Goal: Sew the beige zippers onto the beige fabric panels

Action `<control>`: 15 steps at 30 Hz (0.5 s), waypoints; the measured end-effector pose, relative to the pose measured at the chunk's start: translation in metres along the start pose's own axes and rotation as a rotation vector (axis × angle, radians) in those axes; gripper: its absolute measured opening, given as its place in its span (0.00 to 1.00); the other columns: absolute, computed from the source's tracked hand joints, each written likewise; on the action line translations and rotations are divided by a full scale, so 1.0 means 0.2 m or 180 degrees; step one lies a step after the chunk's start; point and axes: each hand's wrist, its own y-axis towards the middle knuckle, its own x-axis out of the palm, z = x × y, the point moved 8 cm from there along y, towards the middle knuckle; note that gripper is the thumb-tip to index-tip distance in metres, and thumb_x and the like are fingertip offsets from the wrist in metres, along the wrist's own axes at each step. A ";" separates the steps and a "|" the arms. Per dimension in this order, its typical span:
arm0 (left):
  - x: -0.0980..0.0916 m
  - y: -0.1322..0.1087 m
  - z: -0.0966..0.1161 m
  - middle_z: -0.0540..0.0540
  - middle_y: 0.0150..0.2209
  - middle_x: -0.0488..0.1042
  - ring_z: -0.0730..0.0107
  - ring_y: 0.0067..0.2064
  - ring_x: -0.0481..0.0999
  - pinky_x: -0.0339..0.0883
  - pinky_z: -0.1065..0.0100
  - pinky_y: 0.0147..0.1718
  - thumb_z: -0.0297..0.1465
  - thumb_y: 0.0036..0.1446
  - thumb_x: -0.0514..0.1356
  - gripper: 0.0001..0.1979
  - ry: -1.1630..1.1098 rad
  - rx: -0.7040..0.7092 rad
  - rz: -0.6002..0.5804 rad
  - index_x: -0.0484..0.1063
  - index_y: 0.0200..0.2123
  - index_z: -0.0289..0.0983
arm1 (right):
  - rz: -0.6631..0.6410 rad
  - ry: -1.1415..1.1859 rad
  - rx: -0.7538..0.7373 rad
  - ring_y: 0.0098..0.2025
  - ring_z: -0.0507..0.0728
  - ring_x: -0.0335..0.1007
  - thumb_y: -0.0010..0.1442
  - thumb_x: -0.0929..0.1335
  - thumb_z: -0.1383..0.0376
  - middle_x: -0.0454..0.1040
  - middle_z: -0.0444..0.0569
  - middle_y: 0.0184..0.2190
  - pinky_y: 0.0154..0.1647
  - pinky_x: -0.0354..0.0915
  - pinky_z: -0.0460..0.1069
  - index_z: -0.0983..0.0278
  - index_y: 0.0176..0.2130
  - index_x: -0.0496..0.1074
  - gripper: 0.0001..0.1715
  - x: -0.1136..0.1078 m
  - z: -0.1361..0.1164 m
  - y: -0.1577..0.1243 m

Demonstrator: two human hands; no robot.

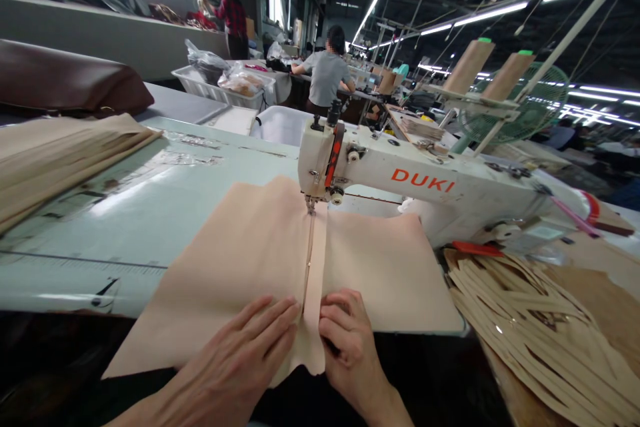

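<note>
A beige panel [390, 267] of leather-like material lies under the needle of a white sewing machine [320, 167]. Down its middle runs a narrow beige strip [316, 273], with a zipper-like line [308, 267] along the left side. My left hand [245, 347] rests flat on the panel, fingers stretched toward the line. On the other side my right hand [350, 340] is curled, thumb and fingers closed at the strip's right edge near the front of the table. The presser foot [311, 207] is over the strip's far end.
Beige cut pieces [65, 153] are stacked at left by a brown rolled material [70, 80]. Beige strips [530, 320] lie at right. Two thread cones [490, 70] stand behind the machine. A white crate [225, 83] and two people [330, 73] are farther back.
</note>
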 end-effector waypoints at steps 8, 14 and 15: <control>-0.04 0.05 -0.04 0.40 0.55 0.75 0.56 0.55 0.73 0.62 0.61 0.59 0.43 0.54 0.64 0.34 -0.0432 -0.0178 -0.0410 0.65 0.60 0.33 | -0.0035 -0.0254 0.0557 0.50 0.57 0.68 0.64 0.58 0.76 0.73 0.52 0.47 0.50 0.65 0.53 0.62 0.50 0.68 0.19 -0.09 0.05 0.10; 0.11 -0.01 -0.10 0.51 0.55 0.76 0.67 0.56 0.73 0.53 0.69 0.63 0.23 0.58 0.55 0.27 -0.0144 0.0231 -0.0343 0.65 0.61 0.41 | -0.0247 -0.1055 0.0055 0.57 0.61 0.65 0.59 0.60 0.76 0.71 0.50 0.57 0.60 0.59 0.58 0.62 0.57 0.67 0.29 0.08 0.07 0.15; 0.14 -0.03 -0.11 0.53 0.56 0.75 0.68 0.57 0.72 0.51 0.70 0.64 0.23 0.58 0.55 0.28 -0.0080 0.0299 -0.0326 0.65 0.61 0.42 | -0.0188 -0.1101 0.0013 0.55 0.61 0.66 0.58 0.60 0.76 0.72 0.50 0.56 0.59 0.60 0.58 0.62 0.56 0.68 0.29 0.09 0.09 0.15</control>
